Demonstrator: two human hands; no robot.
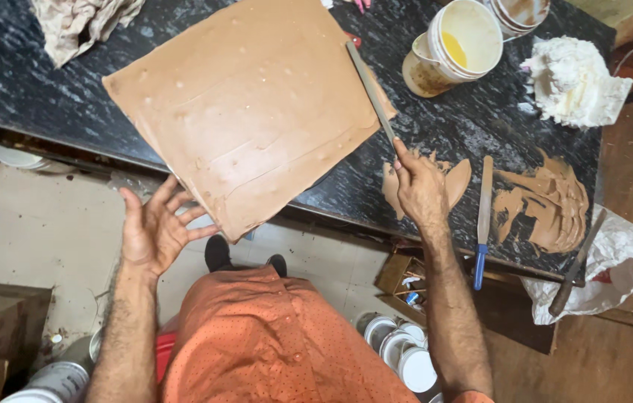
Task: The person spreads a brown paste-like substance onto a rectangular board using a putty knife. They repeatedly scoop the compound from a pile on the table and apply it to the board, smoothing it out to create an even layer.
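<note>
At the near edge of the table, our left hand is spread open beside the overhanging corner of the putty-coated board, not holding it. Our right hand grips a long flat blade laid on the board's right edge. Unsupported, the board could tip off; farther back, a tub could get knocked.

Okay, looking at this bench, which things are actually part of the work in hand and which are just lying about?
In use:
brown-coated board
long flat blade in the right hand
left hand, open at the board's corner

Lying about:
blue-handled knife
white tub
white rag
crumpled cloth
</note>
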